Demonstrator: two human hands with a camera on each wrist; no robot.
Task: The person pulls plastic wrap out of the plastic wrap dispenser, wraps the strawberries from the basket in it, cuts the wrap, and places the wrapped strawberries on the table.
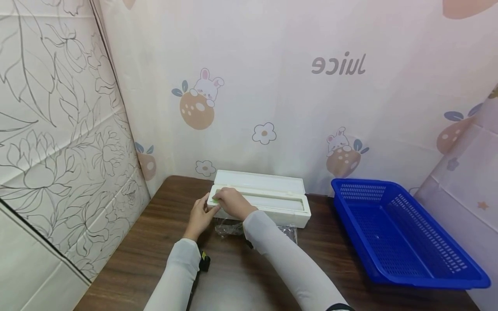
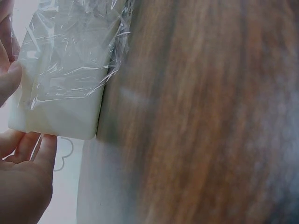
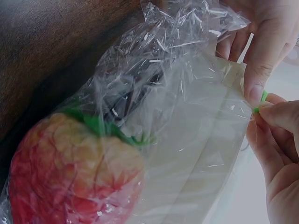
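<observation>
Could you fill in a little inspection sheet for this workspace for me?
Surface: dark wood-grain table.
Job's things: white box, lid open; crumpled clear film at its front; green piece at one end.
Clutter: blue basket on the right; red-and-yellow fruit-like object near the box.
Grippers: human hands; right hand pinches the green piece, left hand grips the box's end.
Cables: nothing certain; black strip beside the left sleeve unclear.
Surroundings: cartoon-printed curtain behind, flower-patterned wall left.

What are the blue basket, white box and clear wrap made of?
Blue basket: probably plastic, slightly glossy, with moulded slots. White box: likely hard plastic, smooth, with rounded corners. Clear wrap: apparently thin, shiny plastic film, judging by its creases and glints.
</observation>
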